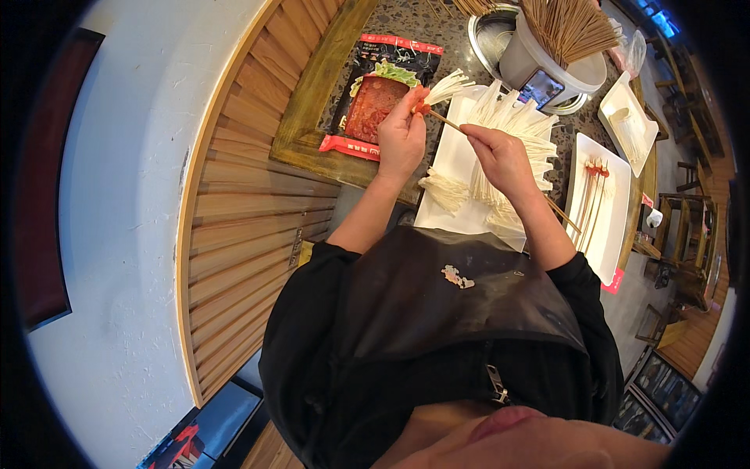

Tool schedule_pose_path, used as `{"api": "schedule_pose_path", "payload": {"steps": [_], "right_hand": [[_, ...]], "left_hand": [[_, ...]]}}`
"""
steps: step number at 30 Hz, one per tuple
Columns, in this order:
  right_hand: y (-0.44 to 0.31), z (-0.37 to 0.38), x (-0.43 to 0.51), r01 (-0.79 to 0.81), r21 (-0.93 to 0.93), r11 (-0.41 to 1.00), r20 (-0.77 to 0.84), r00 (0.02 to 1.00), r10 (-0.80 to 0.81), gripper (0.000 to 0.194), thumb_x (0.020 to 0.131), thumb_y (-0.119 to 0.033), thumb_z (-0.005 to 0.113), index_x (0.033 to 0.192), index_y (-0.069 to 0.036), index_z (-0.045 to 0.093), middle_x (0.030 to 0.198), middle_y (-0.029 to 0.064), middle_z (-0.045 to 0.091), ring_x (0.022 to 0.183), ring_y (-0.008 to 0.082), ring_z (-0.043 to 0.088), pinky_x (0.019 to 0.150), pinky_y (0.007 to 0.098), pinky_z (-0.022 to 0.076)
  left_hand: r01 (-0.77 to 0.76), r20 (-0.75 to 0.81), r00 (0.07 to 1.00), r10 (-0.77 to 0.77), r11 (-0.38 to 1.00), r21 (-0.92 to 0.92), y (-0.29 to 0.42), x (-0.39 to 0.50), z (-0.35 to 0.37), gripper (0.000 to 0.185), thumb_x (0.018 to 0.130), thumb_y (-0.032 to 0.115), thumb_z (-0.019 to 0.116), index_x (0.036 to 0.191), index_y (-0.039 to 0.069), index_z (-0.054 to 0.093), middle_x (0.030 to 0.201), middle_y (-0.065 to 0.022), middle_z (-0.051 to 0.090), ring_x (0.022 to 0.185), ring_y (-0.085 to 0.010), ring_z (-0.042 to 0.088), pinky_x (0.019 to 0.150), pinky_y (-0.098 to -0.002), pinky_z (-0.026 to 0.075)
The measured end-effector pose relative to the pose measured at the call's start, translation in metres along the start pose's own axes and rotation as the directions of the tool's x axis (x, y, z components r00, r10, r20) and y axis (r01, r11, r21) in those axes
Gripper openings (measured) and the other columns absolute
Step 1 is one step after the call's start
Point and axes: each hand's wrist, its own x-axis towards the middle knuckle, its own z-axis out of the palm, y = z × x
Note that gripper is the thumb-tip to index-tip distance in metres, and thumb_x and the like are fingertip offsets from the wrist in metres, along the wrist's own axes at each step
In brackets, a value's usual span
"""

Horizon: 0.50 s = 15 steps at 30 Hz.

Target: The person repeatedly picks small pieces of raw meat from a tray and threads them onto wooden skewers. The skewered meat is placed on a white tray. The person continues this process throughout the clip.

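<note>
My left hand [402, 138] holds a piece of red meat [421, 105] wrapped around a bunch of enoki mushrooms [448, 87], whose white stems fan out to the right. My right hand [503, 157] grips a thin wooden skewer [446, 121] that runs up to the red piece; whether its tip is inside is hidden. Below and right of the hands, a white tray [462, 153] carries many enoki bunches [491, 170]. Beside my left hand lies a black and red food package [381, 97] with red contents.
Behind the tray stands a white bucket [527, 50] full of wooden skewers [565, 29], with a phone [540, 88] against it. To the right are a white tray [615, 217] with several loaded skewers [597, 169] and another white tray [644, 146] with enoki.
</note>
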Motion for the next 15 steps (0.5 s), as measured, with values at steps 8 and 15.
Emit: {"api": "schedule_pose_path", "payload": {"steps": [8, 15], "right_hand": [[-0.006, 0.008, -0.005, -0.089, 0.094, 0.992, -0.067, 0.993, 0.096, 0.017, 0.085, -0.013, 0.056, 0.097, -0.007, 0.066, 0.072, 0.0173, 0.062, 0.067, 0.0321, 0.060, 0.061, 0.0375, 0.0471], [-0.009, 0.012, -0.006, -0.142, 0.102, 0.985, -0.097, 0.984, 0.152, 0.018, 0.085, -0.013, 0.056, 0.098, -0.007, 0.066, 0.073, 0.0168, 0.062, 0.068, 0.0317, 0.060, 0.061, 0.0364, 0.0470]], "left_hand": [[-0.129, -0.017, 0.991, 0.135, 0.971, 0.202, -0.003, 0.006, 0.006, 0.031, 0.086, -0.006, 0.042, 0.114, -0.005, 0.055, 0.109, -0.0086, 0.061, 0.096, -0.0138, 0.059, 0.085, -0.0257, 0.046], [0.050, -0.098, 0.993, -0.070, 0.981, -0.190, -0.002, 0.009, 0.015, 0.031, 0.089, -0.005, 0.041, 0.119, -0.007, 0.051, 0.113, -0.0101, 0.058, 0.099, -0.0134, 0.056, 0.088, -0.0253, 0.044]]}}
